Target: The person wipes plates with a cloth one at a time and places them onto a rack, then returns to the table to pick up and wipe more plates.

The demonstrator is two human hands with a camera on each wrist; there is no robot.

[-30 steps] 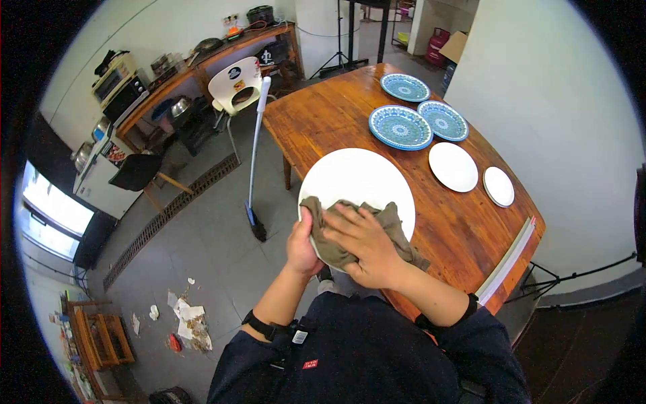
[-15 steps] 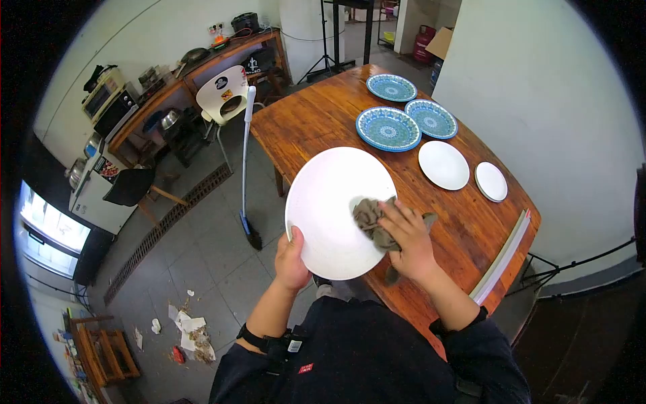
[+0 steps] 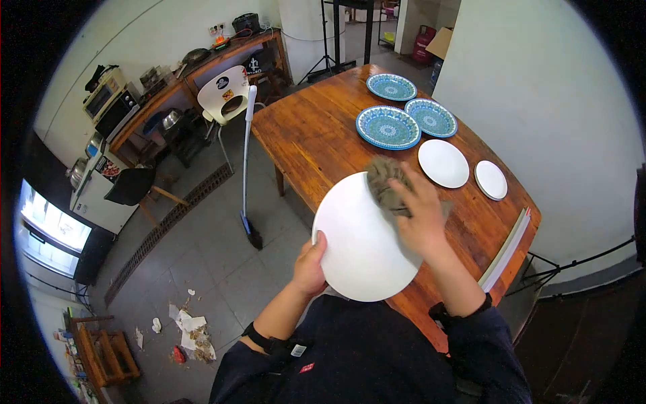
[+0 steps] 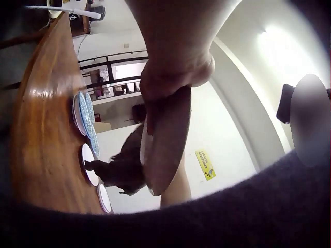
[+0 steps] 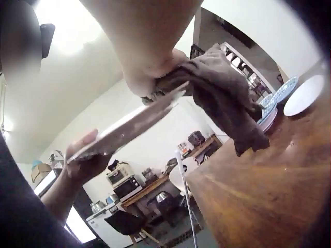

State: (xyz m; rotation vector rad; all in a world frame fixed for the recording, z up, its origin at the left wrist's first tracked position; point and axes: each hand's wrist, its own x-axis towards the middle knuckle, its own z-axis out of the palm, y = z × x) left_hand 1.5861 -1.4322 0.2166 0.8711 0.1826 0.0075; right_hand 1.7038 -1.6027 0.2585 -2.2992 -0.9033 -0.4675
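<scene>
A large round white plate is held up over the near left edge of the wooden table, tilted toward me. My left hand grips its left rim, thumb on the upper face and fingers hidden beneath. At the upper right rim, my right hand holds a bunched olive-brown cloth against the plate. In the right wrist view the cloth wraps over the rim, its loose end hanging below. From the left wrist view the plate shows its shaded underside, with the cloth beyond it.
On the wooden table lie several blue patterned plates, a white plate and smaller white plates. A pale strip lies along the right edge. A broom stands left of the table; litter is on the floor.
The right hand and cloth have moved from the plate's near part to its right side, then up to the upper right rim. The plate has shifted right and toward the body.
</scene>
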